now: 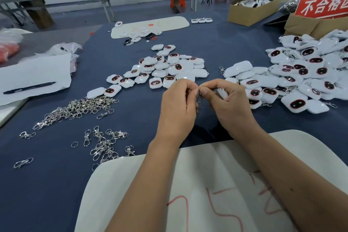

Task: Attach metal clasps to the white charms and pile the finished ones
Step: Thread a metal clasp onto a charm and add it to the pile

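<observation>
Left hand (177, 103): fingers curled, pinching metal clasp (200, 95). Right hand (228, 100): fingers curled round white charm (222, 92), meeting the clasp between the hands. Likely light, hard, smooth; best held by its edges, clasp by its body. Left: loose clasps (79, 108). Beyond: unfinished charms (162, 69). Right: finished pile (301, 77).

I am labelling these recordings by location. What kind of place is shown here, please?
Probably a small factory or assembly workshop. A large pile of identical white charms lies on the blue work table beside a heap of loose metal clasps, and a red sign stands above cardboard boxes of parts.
</observation>
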Demonstrator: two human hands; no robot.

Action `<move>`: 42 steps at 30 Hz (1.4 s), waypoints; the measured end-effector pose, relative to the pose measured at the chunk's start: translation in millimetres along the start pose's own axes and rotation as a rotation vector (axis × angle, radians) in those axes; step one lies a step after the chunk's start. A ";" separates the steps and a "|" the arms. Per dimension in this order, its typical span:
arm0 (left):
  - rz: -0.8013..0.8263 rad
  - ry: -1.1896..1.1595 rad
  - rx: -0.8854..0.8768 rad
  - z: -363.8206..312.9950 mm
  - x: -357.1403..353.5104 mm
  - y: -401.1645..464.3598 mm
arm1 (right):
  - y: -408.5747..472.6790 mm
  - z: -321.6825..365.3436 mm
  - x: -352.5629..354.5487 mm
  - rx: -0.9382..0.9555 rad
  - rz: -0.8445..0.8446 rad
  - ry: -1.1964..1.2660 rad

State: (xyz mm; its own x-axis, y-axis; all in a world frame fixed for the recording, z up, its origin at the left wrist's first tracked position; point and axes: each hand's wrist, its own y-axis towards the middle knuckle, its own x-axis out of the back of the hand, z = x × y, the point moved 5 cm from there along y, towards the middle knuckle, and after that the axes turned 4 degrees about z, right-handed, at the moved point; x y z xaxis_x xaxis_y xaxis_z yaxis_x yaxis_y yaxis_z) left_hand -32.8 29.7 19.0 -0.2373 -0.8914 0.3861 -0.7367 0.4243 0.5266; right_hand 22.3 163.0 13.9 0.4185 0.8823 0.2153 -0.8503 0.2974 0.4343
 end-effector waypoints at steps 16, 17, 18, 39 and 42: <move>0.144 0.121 0.018 5.8 -0.6 -0.9 | 5.5 -20.8 12.2 -0.138 -0.159 0.138; 0.159 0.118 0.024 5.9 -1.3 -0.8 | 5.6 -20.1 12.6 -0.139 -0.173 0.138; 0.177 0.113 0.033 6.1 -2.2 -0.9 | 5.7 -21.3 13.1 -0.151 -0.186 0.140; 0.327 0.165 0.084 -1.3 -16.6 -6.4 | 8.2 -20.6 9.5 -0.200 -0.177 -0.113; 0.321 0.195 0.086 -1.8 -16.0 -7.1 | 7.3 -16.8 9.1 -0.175 -0.175 -0.140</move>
State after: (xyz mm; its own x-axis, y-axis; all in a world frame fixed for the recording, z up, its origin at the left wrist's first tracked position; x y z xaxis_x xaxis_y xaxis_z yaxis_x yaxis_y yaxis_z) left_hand -22.7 41.3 10.4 -0.3457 -0.6649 0.6621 -0.6968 0.6545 0.2935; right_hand 14.5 179.3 4.3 0.5935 0.7566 0.2743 -0.7983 0.5102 0.3200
